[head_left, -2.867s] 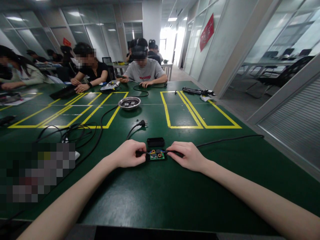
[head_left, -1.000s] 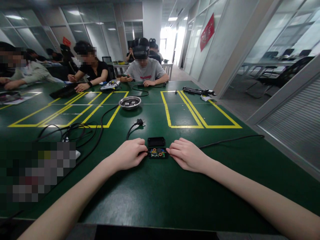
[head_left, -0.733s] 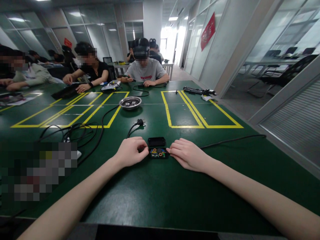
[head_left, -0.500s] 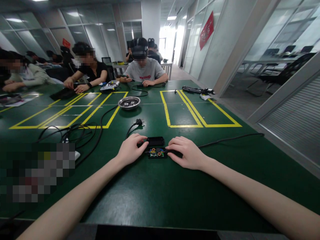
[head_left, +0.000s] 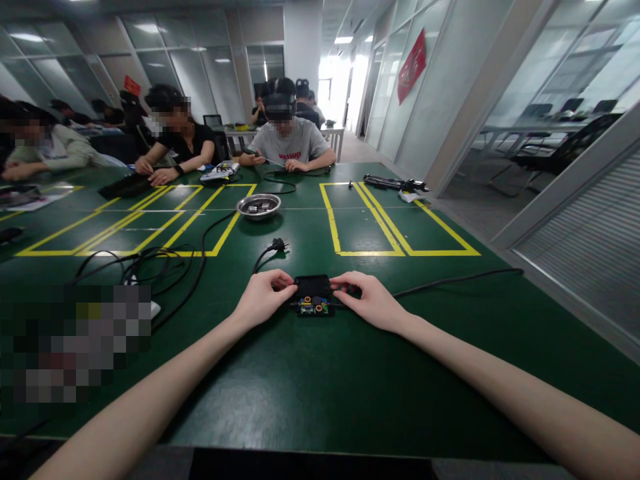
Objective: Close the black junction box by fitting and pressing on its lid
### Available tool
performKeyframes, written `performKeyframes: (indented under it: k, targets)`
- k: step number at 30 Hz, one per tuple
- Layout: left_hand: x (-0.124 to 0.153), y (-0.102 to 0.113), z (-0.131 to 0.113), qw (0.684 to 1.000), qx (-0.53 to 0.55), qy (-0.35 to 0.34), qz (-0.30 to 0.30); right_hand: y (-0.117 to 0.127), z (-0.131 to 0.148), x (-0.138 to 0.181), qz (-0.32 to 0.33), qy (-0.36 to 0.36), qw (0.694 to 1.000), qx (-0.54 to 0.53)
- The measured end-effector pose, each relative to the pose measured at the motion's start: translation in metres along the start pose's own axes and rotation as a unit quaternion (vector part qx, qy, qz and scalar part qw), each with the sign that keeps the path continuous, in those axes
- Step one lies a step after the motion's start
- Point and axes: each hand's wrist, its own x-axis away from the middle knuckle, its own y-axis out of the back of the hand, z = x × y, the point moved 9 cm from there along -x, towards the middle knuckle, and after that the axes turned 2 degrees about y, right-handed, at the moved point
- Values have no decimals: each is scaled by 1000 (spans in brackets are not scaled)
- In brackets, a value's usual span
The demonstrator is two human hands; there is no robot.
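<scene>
Between my hands is a black plastic cover (head_left: 312,285), an empty half of an adapter case. My left hand (head_left: 264,297) pinches its left end between thumb and fingers. At its right end my right hand (head_left: 369,299) is closed the same way, thumb below and fingers above. Just in front of the cover, on my side, the lower case half lies with its circuit board (head_left: 315,308) facing up. Copper-ringed coils, blue parts and coloured wires show on the board. A black cord (head_left: 450,279) runs out to the right behind my right hand.
A black power plug (head_left: 279,245) lies beyond my left hand. Farther off stands a metal bowl (head_left: 259,206) holding small metal parts. Coiled black cables (head_left: 150,267) lie at left. Yellow tape (head_left: 370,253) marks the green table (head_left: 320,393). Several people sit across it.
My right hand has shifted from the board's right end up to the cover's right end. The cover has tipped and come nearer, overlapping the board's far edge.
</scene>
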Motion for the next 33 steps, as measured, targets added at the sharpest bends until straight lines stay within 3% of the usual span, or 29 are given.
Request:
performKeyframes:
  k: [13,33]
  targets:
    - [3,8,-17,999,15,-47,-20,8,-7,0,-68,-44,982,-171]
    - [5,10,-21,997,15,-70,-17,6,-5,0,-85,-37,988,-122]
